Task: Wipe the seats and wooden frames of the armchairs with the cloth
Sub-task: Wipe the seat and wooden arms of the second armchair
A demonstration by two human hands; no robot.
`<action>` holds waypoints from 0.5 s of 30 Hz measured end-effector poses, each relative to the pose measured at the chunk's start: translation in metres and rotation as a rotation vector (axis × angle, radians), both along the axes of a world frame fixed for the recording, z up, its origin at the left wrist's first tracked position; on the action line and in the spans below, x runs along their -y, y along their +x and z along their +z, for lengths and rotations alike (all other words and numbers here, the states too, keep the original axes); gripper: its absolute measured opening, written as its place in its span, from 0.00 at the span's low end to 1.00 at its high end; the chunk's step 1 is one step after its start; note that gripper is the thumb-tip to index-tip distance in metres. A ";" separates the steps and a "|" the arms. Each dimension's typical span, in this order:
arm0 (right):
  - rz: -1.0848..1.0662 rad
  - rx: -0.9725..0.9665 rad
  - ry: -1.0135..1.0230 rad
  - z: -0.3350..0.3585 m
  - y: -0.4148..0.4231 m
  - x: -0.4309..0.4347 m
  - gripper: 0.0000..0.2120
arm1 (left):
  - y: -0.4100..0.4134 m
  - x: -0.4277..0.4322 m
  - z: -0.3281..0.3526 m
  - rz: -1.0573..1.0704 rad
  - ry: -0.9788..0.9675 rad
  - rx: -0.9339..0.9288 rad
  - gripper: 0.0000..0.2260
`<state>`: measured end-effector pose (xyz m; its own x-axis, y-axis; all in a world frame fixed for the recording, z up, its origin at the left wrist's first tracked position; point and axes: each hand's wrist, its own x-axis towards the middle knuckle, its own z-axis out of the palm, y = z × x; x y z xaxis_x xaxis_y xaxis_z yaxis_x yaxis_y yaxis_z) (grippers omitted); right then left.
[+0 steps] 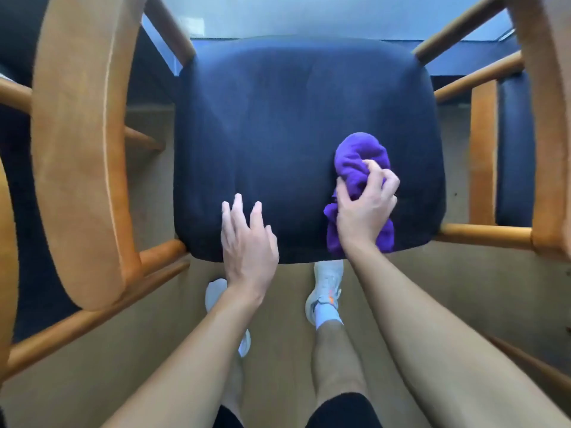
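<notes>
A dark blue padded seat [278, 134] of an armchair fills the middle of the view, seen from straight above. Its wooden armrests curve down on the left [80, 143] and the right [547, 118]. My right hand [364, 208] grips a bunched purple cloth [358, 156] against the seat's front right part. The cloth sticks out beyond my fingers and also below my palm near the front edge. My left hand [247, 239] lies over the seat's front edge with straight fingers, holding nothing.
Wooden rungs [485, 234] join the seat to the side frames. A second dark seat [514, 149] of a neighbouring chair shows at the right, another chair's frame at the far left [6, 242]. My legs and white shoes [324, 288] stand on the tan floor.
</notes>
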<state>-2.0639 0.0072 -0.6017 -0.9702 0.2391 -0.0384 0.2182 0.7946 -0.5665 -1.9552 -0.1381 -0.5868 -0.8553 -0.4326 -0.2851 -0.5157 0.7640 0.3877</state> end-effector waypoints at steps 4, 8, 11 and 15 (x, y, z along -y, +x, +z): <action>0.207 0.071 -0.082 0.005 0.032 0.059 0.26 | -0.034 -0.007 0.009 0.138 0.282 -0.177 0.20; 0.465 0.192 -0.290 0.017 0.022 0.020 0.30 | -0.063 -0.014 0.017 0.328 0.572 -0.107 0.20; 0.517 0.136 -0.350 0.018 0.004 -0.014 0.26 | -0.079 -0.036 0.033 0.396 0.718 -0.074 0.16; 0.560 0.029 -0.289 0.035 -0.023 -0.035 0.22 | -0.091 -0.056 0.052 0.440 0.790 -0.209 0.15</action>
<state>-2.0866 0.0423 -0.5666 -0.9430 -0.3286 -0.0535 -0.1681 0.6085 -0.7755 -2.0465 -0.0826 -0.5347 -0.7274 -0.4766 -0.4937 -0.5574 -0.0092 0.8302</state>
